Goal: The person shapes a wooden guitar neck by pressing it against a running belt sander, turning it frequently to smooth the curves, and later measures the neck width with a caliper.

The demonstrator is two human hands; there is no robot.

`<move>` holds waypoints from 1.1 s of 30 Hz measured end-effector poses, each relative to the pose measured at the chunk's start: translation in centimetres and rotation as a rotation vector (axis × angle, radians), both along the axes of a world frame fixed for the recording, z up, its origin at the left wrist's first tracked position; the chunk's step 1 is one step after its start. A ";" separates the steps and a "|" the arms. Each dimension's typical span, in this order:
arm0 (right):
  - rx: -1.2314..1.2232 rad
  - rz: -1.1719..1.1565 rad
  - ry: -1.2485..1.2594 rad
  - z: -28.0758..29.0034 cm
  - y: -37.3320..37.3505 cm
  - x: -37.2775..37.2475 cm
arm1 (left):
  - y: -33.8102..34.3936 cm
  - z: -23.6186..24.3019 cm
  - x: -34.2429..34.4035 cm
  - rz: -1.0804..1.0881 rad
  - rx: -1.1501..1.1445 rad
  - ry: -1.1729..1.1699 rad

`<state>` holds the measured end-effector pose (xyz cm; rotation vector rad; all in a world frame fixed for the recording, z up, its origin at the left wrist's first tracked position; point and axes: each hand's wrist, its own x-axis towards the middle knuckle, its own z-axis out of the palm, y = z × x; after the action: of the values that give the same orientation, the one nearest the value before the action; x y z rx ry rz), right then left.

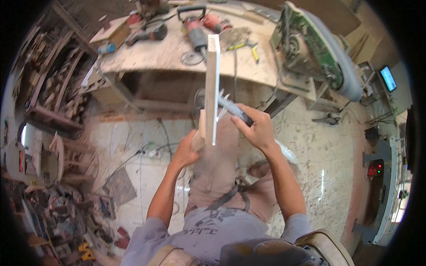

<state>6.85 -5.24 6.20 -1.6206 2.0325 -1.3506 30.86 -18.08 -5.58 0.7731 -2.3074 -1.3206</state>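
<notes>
A long wooden board (212, 88) stands on edge in front of me, its right face pale and its far end up over the workbench's front edge. My left hand (186, 150) is closed on a light wooden piece (200, 133) against the board's left side; whether the two are joined I cannot tell. On the other side, my right hand (257, 127) grips a grey caliper (234, 110) by its body. The caliper's pointed jaws are close to the board's pale face; contact is unclear.
The dusty workbench (151, 62) carries an angle grinder (194, 31), a loose disc (191, 58), yellow-handled pliers (254, 54) and a cordless tool (148, 34). A green belt sander (310, 48) stands at its right. Cables (165, 133) cross the tiled floor. A rack of wood offcuts (49, 84) is at left.
</notes>
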 end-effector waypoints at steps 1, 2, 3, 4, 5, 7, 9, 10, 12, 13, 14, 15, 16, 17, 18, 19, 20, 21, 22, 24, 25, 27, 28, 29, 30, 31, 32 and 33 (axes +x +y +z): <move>-0.002 -0.123 0.008 0.4 -0.5 -1.6 | -0.1 0.7 -0.3 0.020 0.000 0.060; -0.006 -0.247 0.017 0.0 -1.4 -3.5 | -0.1 1.6 -0.7 0.038 0.005 0.123; -0.010 -0.358 0.010 -0.6 -2.6 -5.2 | -0.1 2.5 -0.6 0.066 0.012 0.110; 0.025 -0.372 0.044 -1.1 -3.9 -7.4 | -0.1 3.5 -0.4 0.098 0.016 0.092; 0.062 -0.388 0.077 -1.8 -5.1 -10.3 | -0.2 4.3 -0.3 0.129 0.022 0.072; 0.166 -0.412 0.049 -3.1 -8.1 -15.7 | 0.0 5.6 -0.7 0.182 0.030 0.058; 0.290 -0.430 -0.071 -3.9 -11.6 -20.8 | 0.1 7.4 -1.5 0.220 0.010 0.047; 0.291 -0.441 -0.011 -4.1 -13.3 -23.6 | 0.3 8.6 -2.2 0.224 -0.016 0.049; 0.302 -0.470 0.108 -3.3 -15.2 -28.0 | 0.5 10.7 -3.8 0.224 -0.044 0.093; 0.206 -0.467 0.111 -2.7 -14.9 -27.3 | 0.8 10.9 -4.4 0.230 -0.032 0.116; 0.120 -0.444 0.097 -2.4 -14.9 -24.4 | 1.3 11.1 -4.1 0.254 -0.019 0.118; 0.021 -0.440 0.094 -1.0 -14.5 -22.4 | 1.6 11.6 -4.4 0.246 -0.048 0.132; -0.011 -0.378 0.087 0.6 -13.6 -21.8 | 1.8 12.5 -5.2 0.221 -0.085 0.155; -0.108 -0.187 -0.286 1.9 -12.9 -17.4 | 2.1 12.5 -4.9 0.232 -0.102 0.147; -0.199 -0.007 -0.648 4.2 -10.9 -12.2 | 2.5 12.7 -4.7 0.224 -0.086 0.152; -0.325 0.135 -0.765 6.3 -8.3 -9.3 | 2.9 13.5 -5.2 0.192 -0.077 0.171; -0.449 0.173 -0.694 9.4 -5.5 -6.5 | 3.4 14.5 -5.9 0.143 -0.069 0.194; -0.548 0.104 -0.740 12.8 -2.9 -4.7 | 4.0 15.6 -6.6 0.095 -0.079 0.210; -0.660 0.157 -0.713 15.0 -0.8 -4.6 | 4.7 16.7 -7.2 0.045 -0.092 0.225; -0.688 0.047 -0.640 20.0 3.2 -5.7 | 6.6 18.8 -8.9 -0.090 -0.099 0.264; -0.702 -0.021 -0.605 21.9 4.7 -6.8 | 7.8 19.8 -9.9 -0.165 -0.094 0.281; -0.631 0.055 -0.584 25.9 7.7 -8.9 | 10.0 21.2 -12.0 -0.301 -0.138 0.324; -0.663 0.089 -0.644 27.9 9.1 -9.2 | 11.4 21.5 -13.6 -0.375 -0.166 0.370; -0.648 0.253 -0.704 28.4 10.6 -11.6 | 12.3 21.5 -14.5 -0.424 -0.200 0.388; -0.623 0.395 -0.728 29.5 13.7 -14.7 | 13.5 22.6 -15.7 -0.468 -0.200 0.395; -0.589 0.558 -0.782 30.0 15.8 -16.4 | 14.3 22.9 -17.0 -0.515 -0.186 0.430; -0.677 0.321 -0.858 30.7 16.2 -14.3 | 14.8 22.8 -17.8 -0.546 -0.169 0.450; -0.666 0.312 -0.804 31.1 17.3 -14.9 | 15.3 22.9 -18.7 -0.573 -0.153 0.472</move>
<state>-8.08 12.03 37.32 -1.1748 0.8792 -2.1945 12.12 -2.81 17.31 -0.2619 -2.2590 -1.3323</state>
